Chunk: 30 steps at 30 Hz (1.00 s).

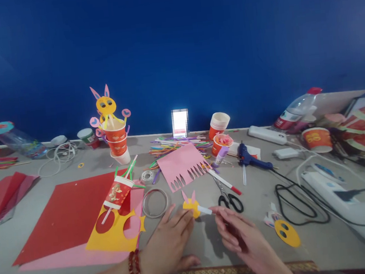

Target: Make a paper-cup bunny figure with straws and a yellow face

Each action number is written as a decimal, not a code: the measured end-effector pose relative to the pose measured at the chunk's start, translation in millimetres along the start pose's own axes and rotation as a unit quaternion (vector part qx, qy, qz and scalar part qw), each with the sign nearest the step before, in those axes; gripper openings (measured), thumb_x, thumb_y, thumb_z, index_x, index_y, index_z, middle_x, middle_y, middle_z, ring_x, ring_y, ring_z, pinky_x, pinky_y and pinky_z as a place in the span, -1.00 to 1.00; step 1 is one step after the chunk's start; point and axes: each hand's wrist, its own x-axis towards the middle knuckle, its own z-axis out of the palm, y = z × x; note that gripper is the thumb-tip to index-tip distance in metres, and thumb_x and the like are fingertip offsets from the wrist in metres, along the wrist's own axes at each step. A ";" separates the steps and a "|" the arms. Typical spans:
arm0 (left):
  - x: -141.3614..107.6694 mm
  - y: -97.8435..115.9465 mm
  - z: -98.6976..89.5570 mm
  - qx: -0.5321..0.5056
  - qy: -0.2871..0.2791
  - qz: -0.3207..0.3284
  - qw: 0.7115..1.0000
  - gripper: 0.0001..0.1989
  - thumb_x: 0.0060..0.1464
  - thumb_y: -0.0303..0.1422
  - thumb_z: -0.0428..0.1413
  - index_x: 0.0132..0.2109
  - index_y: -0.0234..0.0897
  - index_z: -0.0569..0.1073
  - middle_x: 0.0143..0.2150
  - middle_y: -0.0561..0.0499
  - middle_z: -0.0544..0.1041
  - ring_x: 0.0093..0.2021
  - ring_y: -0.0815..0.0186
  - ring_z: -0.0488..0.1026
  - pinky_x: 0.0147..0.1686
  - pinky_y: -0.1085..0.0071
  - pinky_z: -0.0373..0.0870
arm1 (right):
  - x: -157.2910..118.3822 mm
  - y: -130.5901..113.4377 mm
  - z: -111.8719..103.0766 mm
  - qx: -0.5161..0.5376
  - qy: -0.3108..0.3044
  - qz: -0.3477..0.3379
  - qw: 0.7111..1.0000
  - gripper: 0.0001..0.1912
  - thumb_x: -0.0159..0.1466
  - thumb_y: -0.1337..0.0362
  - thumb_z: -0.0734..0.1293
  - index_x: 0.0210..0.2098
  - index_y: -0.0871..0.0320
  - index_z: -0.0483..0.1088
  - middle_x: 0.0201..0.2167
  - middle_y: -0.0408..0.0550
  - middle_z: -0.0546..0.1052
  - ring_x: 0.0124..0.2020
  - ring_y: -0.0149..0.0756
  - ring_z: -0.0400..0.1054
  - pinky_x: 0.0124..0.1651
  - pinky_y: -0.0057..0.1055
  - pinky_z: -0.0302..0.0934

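Note:
My left hand lies on the grey table with its fingers apart, its fingertips touching a small yellow paper piece with pink ears. In my right hand a white strip is pinched between thumb and forefinger; its far end meets the yellow piece. Just behind my right hand lie black-handled scissors. A pink paper with a row of cut-out slits is beyond both hands. To the right rests a yellow oval with two dark eyes.
Red sheets and cut yellow paper lie left, beside a silver tape ring. Decorated stacked cups stand behind them. A blue glue gun, its black cord and a white power strip lie right.

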 end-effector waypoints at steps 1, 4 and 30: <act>1.4 1.8 2.7 -0.002 0.003 -0.005 1.000 -0.22 0.22 0.11 -0.09 0.34 -0.42 0.15 0.33 -0.25 0.28 0.35 0.05 0.14 0.36 -0.01 -0.05 | 0.9 -2.8 -0.9 0.011 -0.011 0.025 1.000 -0.76 0.13 0.18 0.51 -0.26 0.17 0.53 -0.58 -0.25 0.33 -0.71 -0.65 -0.08 -0.71 -0.68 -0.19; -0.3 4.6 8.7 -0.006 0.020 -0.014 1.000 -0.24 0.23 0.11 -0.10 0.34 -0.38 0.16 0.33 -0.19 0.29 0.33 0.06 0.18 0.35 0.03 0.01 | 6.3 -9.0 -4.1 0.030 -0.041 0.090 0.995 -0.76 0.15 0.20 0.49 -0.23 0.18 0.53 -0.59 -0.27 0.32 -0.73 -0.68 -0.13 -0.73 -0.71 -0.25; -13.4 -2.6 19.9 -0.020 0.065 -0.021 0.997 -0.30 0.17 0.02 0.09 0.30 -0.32 0.22 0.30 -0.17 0.34 0.29 0.08 0.23 0.33 0.11 0.10 | 34.4 -11.6 2.2 -0.027 -0.045 0.195 0.979 -0.81 0.27 0.25 0.34 -0.17 0.21 0.48 -0.61 -0.26 0.34 -0.76 -0.66 -0.09 -0.77 -0.73 -0.29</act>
